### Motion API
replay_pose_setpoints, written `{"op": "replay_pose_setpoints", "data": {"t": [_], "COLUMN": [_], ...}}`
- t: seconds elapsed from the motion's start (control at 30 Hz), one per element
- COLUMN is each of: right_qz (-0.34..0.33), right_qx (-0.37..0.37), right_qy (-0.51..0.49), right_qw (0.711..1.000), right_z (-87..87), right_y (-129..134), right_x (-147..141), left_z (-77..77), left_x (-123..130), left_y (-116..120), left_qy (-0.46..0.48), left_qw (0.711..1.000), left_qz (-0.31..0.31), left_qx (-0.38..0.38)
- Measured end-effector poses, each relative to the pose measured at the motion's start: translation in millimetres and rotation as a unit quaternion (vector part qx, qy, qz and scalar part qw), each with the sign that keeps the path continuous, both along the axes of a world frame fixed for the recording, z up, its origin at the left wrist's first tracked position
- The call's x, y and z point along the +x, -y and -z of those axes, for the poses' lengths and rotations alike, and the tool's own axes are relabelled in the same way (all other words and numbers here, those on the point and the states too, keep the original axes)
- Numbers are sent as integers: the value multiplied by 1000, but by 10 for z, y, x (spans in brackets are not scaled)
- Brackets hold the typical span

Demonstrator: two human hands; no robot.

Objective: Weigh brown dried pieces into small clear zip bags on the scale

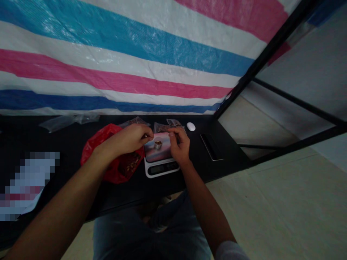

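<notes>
Dimly seen scale display (157, 169): unreadable | left hand (135, 137), right hand (180, 147): curled, grip unclear

Pretty sure this is a makeshift weighing corner, though can't tell if home or shop: striped plastic sheet (151, 47) along the table's (65, 144) back edge, metal frame (295, 100) off its right end, little clear bags (162, 128) out back, digital scale (162, 155) near the front edge.
</notes>
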State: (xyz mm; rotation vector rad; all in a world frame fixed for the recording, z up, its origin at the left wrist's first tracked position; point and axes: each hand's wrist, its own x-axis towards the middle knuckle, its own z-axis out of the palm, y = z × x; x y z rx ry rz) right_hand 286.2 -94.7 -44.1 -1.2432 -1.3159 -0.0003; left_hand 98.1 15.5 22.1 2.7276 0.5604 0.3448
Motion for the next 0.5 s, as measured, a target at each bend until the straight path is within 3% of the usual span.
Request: {"op": "replay_pose_setpoints", "data": {"t": [0.17, 0.27, 0.4, 0.5], "right_qz": [-6, 3, 9, -28], "right_qx": [5, 9, 11, 21], "right_qy": [-4, -9, 32, 89], "right_qw": [1000, 1000, 999, 995], "right_z": [-3, 2, -8, -64], "right_y": [3, 7, 45, 119], "right_x": [-9, -1, 5, -63], "left_z": [-90, -146, -234, -123], "left_x": [160, 63, -527, -1105], "left_y": [115, 178, 358, 534], "left_qy": [23, 28, 15, -58], "left_qw": [999, 999, 996, 990], "left_qz": [23, -2, -80, -125], "left_qx": [-3, 21, 21, -17]}}
